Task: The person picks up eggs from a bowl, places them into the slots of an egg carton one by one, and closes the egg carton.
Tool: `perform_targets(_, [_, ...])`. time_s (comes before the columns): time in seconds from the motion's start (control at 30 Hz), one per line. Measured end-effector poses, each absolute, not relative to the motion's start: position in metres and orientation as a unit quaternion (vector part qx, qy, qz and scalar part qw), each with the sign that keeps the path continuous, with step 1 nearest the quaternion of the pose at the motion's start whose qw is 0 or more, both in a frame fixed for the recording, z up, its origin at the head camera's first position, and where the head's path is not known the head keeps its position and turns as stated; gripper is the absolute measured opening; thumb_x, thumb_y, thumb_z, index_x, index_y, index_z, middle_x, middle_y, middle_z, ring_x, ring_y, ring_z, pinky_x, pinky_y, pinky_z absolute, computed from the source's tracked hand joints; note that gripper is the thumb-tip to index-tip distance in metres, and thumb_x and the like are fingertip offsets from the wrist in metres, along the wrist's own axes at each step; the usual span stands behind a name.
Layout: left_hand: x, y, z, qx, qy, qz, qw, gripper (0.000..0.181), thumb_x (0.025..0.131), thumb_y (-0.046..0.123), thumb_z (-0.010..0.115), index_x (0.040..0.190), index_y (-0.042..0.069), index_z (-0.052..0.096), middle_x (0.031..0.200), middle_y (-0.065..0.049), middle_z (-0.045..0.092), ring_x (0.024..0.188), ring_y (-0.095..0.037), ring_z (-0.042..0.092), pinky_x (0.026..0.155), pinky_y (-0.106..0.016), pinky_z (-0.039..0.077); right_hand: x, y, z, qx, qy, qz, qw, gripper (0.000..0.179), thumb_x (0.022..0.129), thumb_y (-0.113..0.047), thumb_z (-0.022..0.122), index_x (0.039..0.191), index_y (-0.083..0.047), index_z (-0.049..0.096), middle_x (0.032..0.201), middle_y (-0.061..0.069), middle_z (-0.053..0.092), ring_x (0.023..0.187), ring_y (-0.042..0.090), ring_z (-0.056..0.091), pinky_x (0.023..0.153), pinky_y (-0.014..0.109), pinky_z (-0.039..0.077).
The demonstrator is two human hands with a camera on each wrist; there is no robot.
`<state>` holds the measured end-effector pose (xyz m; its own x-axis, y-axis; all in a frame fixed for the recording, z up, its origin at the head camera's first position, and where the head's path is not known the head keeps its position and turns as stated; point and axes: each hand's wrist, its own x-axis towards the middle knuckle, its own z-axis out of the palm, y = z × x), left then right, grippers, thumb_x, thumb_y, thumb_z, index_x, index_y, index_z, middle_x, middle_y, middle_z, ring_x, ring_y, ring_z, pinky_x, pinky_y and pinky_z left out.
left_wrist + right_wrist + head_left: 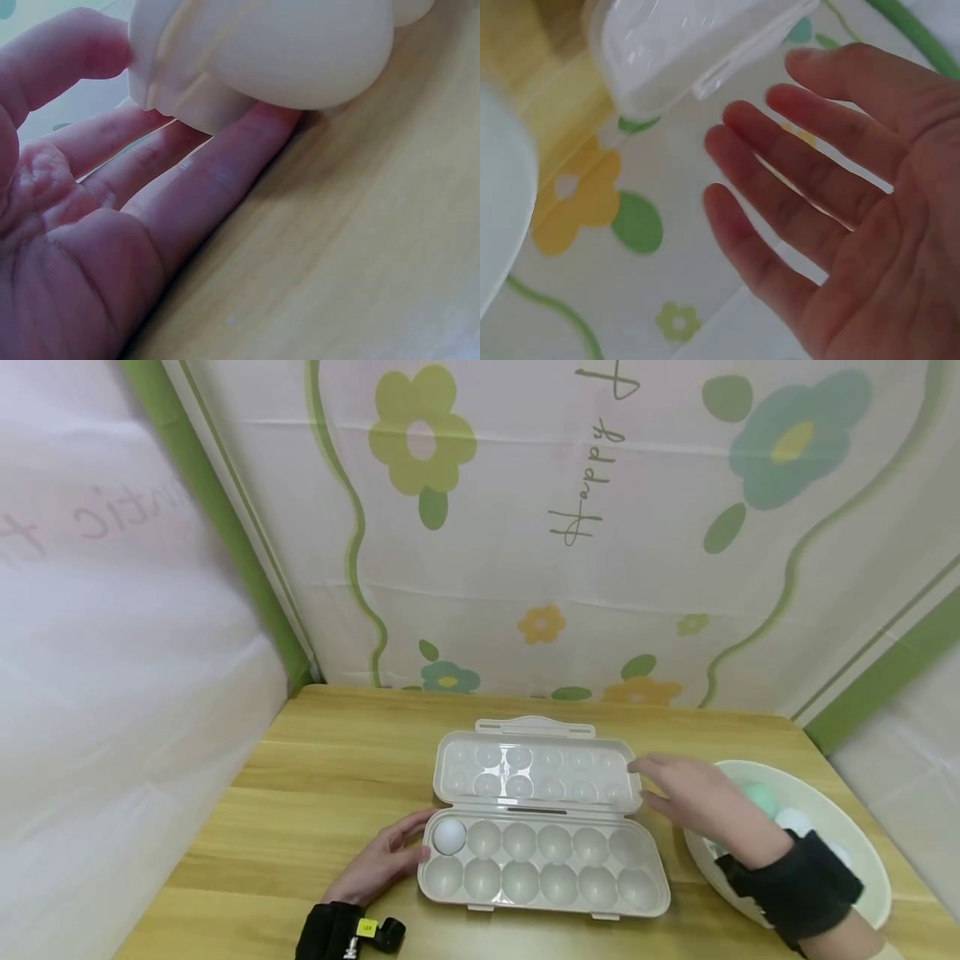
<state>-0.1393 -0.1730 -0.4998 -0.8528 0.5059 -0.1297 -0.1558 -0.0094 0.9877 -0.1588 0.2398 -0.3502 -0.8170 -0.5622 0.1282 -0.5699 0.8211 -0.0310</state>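
An egg box lies on the table with its clear lid folded back. One white ball sits in the far left cup; the other cups are bare. My left hand grips the box's left end. In the left wrist view its thumb presses on the rim, and fingers reach beneath the edge by a rounded cup. My right hand, its fingers spread and loosely bent, is raised between the lid and a bowl. Nothing is in its palm in the right wrist view.
White and green balls lie in the bowl at the right, partly hidden by my right forearm. The wooden table meets a flower-printed cloth wall at the back, with more cloth on both sides.
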Motion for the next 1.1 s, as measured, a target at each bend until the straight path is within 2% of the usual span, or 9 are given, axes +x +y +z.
perform_targets(0.13, [-0.139,-0.173,-0.501,0.138,0.657,0.702,0.237,0.056,0.09,0.009,0.055,0.141,0.005,0.032,0.149,-0.024,0.022,0.127,-0.033,0.035,0.097,-0.035,0.044,-0.16,0.271,-0.343,0.248,-0.968,0.032,-0.003,0.03,0.076,-0.013,0.07,0.104,-0.004,0.063,0.1,0.014,0.066,0.084,0.031,0.061,0.065,0.042,0.053])
perform_targets(0.33, [-0.138,-0.173,-0.502,0.148,0.642,0.711,0.246,0.055,0.091,0.006,0.053,0.141,0.004,0.03,0.149,-0.025,0.023,0.127,-0.029,0.037,0.096,-0.03,0.044,-0.163,0.308,-0.346,0.212,-0.973,0.034,-0.084,0.026,0.075,-0.011,0.07,0.099,0.0,0.065,0.093,0.015,0.067,0.084,0.032,0.061,0.07,0.046,0.051])
perform_targets(0.63, [-0.138,-0.173,-0.501,0.145,0.641,0.713,0.245,0.055,0.091,0.007,0.053,0.141,0.004,0.03,0.148,-0.025,0.024,0.127,-0.03,0.036,0.098,-0.031,0.043,-0.161,0.329,-0.369,0.172,-0.968,0.063,-0.17,0.024,0.074,-0.009,0.068,0.096,0.0,0.065,0.089,0.015,0.066,0.079,0.03,0.06,0.066,0.045,0.051])
perform_targets(0.87, [-0.137,-0.174,-0.5,0.14,0.649,0.708,0.242,0.056,0.09,0.008,0.054,0.141,0.004,0.031,0.148,-0.025,0.026,0.127,-0.03,0.036,0.097,-0.032,0.043,-0.158,0.333,-0.379,0.16,-0.969,0.074,-0.171,0.024,0.072,-0.01,0.068,0.094,-0.006,0.062,0.083,0.009,0.063,0.068,0.018,0.051,0.058,0.037,0.046])
perform_targets(1.1, [-0.138,-0.173,-0.5,0.139,0.646,0.71,0.243,0.056,0.091,0.009,0.054,0.141,0.004,0.03,0.148,-0.025,0.025,0.128,-0.031,0.035,0.098,-0.034,0.043,-0.15,0.342,-0.386,0.142,-0.973,0.072,-0.166,0.031,0.068,-0.012,0.072,0.095,-0.007,0.06,0.086,0.009,0.061,0.072,0.021,0.047,0.06,0.037,0.042])
